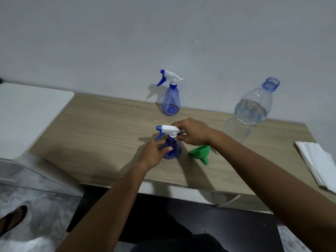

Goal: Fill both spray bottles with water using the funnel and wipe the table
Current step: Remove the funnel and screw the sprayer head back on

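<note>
Gripping the near spray bottle [175, 150] with both hands, a person is working at its top at the middle of a wooden table [101, 124]. The left hand [154, 153] is wrapping its fingers round the blue, see-through body, while the right hand [193, 132] is pinching the collar just under the white trigger head, fingers curled tight. The bottle is standing upright with its blue nozzle pointing left. The hands are hiding much of its neck and near side, so whether the head is screwed fully on cannot be told.

Just to its right, a green funnel [200, 152] is lying on its side on the tabletop, spout pointing toward the near edge, with the right forearm crossing over its rim. Farther back, close to the grey wall [163, 33], the far spray bottle [171, 100] is standing upright with its trigger head on, well apart from the hands. At the far right, a large clear water bottle [249, 113] is standing uncapped and partly filled. Near the table's right edge, a stack of white paper napkins [316, 160] is lying flat. A white cabinet top [27, 115] is sitting beside the table's left end, and a foot in a dark sandal [12, 220] is showing on the floor at the near left.
</note>
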